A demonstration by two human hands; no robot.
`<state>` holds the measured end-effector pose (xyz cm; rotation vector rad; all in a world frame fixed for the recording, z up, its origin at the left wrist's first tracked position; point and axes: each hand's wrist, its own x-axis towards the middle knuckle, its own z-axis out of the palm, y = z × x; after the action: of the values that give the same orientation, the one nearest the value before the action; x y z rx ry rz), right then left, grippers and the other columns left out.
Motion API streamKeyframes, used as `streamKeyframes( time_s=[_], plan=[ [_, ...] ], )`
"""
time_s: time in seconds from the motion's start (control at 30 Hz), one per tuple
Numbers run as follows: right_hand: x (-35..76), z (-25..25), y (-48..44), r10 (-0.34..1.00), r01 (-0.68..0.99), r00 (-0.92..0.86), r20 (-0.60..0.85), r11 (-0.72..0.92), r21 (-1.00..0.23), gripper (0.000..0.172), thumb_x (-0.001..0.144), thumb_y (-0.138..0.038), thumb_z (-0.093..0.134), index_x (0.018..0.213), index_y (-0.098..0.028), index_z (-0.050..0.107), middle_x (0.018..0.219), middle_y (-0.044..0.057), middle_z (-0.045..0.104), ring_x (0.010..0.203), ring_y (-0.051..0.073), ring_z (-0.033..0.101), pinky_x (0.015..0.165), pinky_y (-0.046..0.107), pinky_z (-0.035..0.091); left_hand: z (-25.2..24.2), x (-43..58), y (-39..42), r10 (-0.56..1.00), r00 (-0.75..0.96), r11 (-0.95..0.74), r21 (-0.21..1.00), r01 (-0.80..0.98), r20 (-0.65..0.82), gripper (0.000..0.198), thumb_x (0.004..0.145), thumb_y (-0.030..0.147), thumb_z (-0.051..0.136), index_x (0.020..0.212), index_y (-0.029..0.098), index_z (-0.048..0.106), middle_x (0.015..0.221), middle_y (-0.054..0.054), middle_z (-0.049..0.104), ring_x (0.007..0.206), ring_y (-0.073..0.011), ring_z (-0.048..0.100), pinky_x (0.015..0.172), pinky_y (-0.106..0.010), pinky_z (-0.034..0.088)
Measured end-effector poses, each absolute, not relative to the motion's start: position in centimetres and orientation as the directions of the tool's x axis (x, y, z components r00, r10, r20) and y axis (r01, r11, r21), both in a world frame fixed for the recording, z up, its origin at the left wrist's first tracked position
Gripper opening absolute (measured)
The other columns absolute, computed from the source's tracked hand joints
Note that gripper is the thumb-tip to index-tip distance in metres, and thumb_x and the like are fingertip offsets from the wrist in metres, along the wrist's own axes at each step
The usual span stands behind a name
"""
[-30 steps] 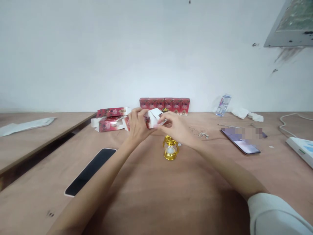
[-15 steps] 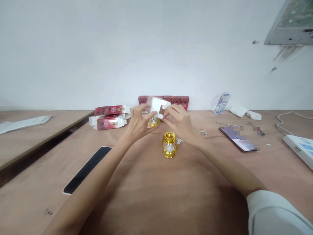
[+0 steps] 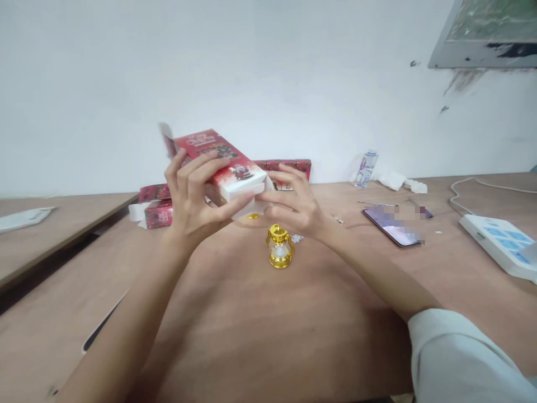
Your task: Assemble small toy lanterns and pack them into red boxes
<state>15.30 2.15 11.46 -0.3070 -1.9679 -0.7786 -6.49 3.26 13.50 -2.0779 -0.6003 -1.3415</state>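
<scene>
Two hands busy here: our left hand (image 3: 191,193) curls its fingers over the red carton (image 3: 218,159), held tilted above the worktop (image 3: 268,324), while our right hand (image 3: 293,207) pinches its white end at three o'clock. Gold lantern (image 3: 279,246) stands upright at six o'clock, untouched; a phone (image 3: 392,226) lies at the lantern's three o'clock.
</scene>
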Motion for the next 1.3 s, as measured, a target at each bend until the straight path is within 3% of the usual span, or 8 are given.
streamKeyframes(
  time_s=[0.17, 0.4, 0.53, 0.67, 0.8, 0.97, 1.1, 1.3],
  plan=[
    [15.8, 11.8, 2.0, 0.048, 0.565, -0.533, 0.845, 0.763, 0.313, 0.014, 0.087, -0.031, 0.052, 0.08, -0.026, 0.063, 0.107, 0.0, 0.064, 0.125, 0.027, 0.042, 0.108, 0.061, 0.02, 12.7, -6.8, 4.1, 0.124, 0.418, -0.749, -0.191, 0.634, 0.9, 0.031, 0.074, 0.051, 0.066, 0.092, 0.026, 0.059, 0.1, -0.002, 0.062, 0.104, -0.0235, 0.055, 0.095, -0.05, 0.04],
    [15.4, 11.7, 1.2, 0.225, 0.669, -0.447, 0.866, 0.727, 0.156, 0.017, 0.087, -0.027, 0.048, 0.09, -0.024, 0.065, 0.134, 0.001, 0.051, 0.131, 0.028, 0.034, 0.111, 0.059, 0.013, 11.9, -6.4, 4.6, 0.055, 0.444, -0.69, -0.288, 0.664, 0.894, 0.027, 0.073, 0.044, 0.068, 0.095, 0.03, 0.061, 0.103, -0.005, 0.063, 0.097, -0.0256, 0.057, 0.084, -0.045, 0.041],
    [15.4, 12.1, 0.9, 0.252, 0.625, -0.403, 0.88, 0.778, 0.064, 0.02, 0.087, -0.021, 0.046, 0.095, -0.025, 0.064, 0.136, 0.002, 0.05, 0.127, 0.025, 0.04, 0.108, 0.056, 0.025, 11.9, -6.2, 4.3, -0.076, 0.49, -0.585, -0.437, 0.683, 0.868, 0.039, 0.069, 0.038, 0.073, 0.105, 0.034, 0.058, 0.112, -0.006, 0.058, 0.097, -0.0254, 0.055, 0.079, -0.043, 0.041],
    [15.4, 12.5, 0.7, 0.324, 0.471, -0.278, 0.904, 0.866, -0.166, 0.023, 0.085, -0.015, 0.047, 0.095, -0.027, 0.064, 0.125, 0.003, 0.058, 0.117, 0.021, 0.051, 0.099, 0.048, 0.041, 11.8, -6.0, 4.0, -0.074, 0.49, -0.612, -0.427, 0.665, 0.869, 0.05, 0.068, 0.04, 0.074, 0.113, 0.04, 0.052, 0.115, -0.006, 0.055, 0.099, -0.0259, 0.054, 0.079, -0.043, 0.042],
    [15.2, 12.7, 0.4, 0.456, 0.285, -0.169, 0.874, 0.871, -0.4, 0.019, 0.079, -0.015, 0.058, 0.093, -0.025, 0.064, 0.117, 0.003, 0.061, 0.111, 0.021, 0.055, 0.09, 0.041, 0.049, 11.5, -5.5, 3.9, -0.154, 0.483, -0.685, -0.445, 0.576, 0.862, 0.048, 0.071, 0.042, 0.071, 0.114, 0.04, 0.051, 0.118, -0.005, 0.053, 0.103, -0.0249, 0.054, 0.081, -0.043, 0.043],
    [14.9, 12.3, 0.4, 0.61, 0.147, -0.244, 0.754, 0.792, -0.593, 0.033, 0.077, -0.013, 0.057, 0.108, -0.025, 0.057, 0.11, 0.002, 0.06, 0.09, 0.016, 0.061, 0.069, 0.031, 0.056, 11.2, -5.5, 4.1, -0.085, 0.49, -0.709, -0.398, 0.582, 0.868, 0.053, 0.068, 0.043, 0.074, 0.115, 0.037, 0.049, 0.12, -0.006, 0.051, 0.105, -0.025, 0.053, 0.081, -0.041, 0.046],
    [14.9, 12.4, 0.3, 0.64, 0.11, -0.233, 0.732, 0.765, -0.634, 0.023, 0.079, -0.015, 0.052, 0.1, -0.022, 0.058, 0.104, 0.002, 0.06, 0.092, 0.016, 0.059, 0.072, 0.031, 0.056, 11.1, -5.2, 3.7, -0.006, 0.473, -0.698, -0.342, 0.629, 0.881, 0.056, 0.066, 0.046, 0.074, 0.113, 0.033, 0.046, 0.119, -0.009, 0.05, 0.104, -0.0259, 0.053, 0.079, -0.041, 0.048],
    [14.8, 12.6, 0.1, 0.693, -0.008, -0.211, 0.689, 0.704, -0.71, 0.016, 0.08, -0.023, 0.053, 0.096, -0.022, 0.055, 0.1, 0.002, 0.058, 0.083, 0.014, 0.059, 0.065, 0.029, 0.059, 11.4, -3.4, 2.2, 0.022, 0.316, -0.796, -0.174, 0.58, 0.949, 0.052, 0.072, 0.044, 0.068, 0.113, 0.028, 0.041, 0.111, -0.007, 0.051, 0.1, -0.0243, 0.053, 0.079, -0.042, 0.048]
  ],
)
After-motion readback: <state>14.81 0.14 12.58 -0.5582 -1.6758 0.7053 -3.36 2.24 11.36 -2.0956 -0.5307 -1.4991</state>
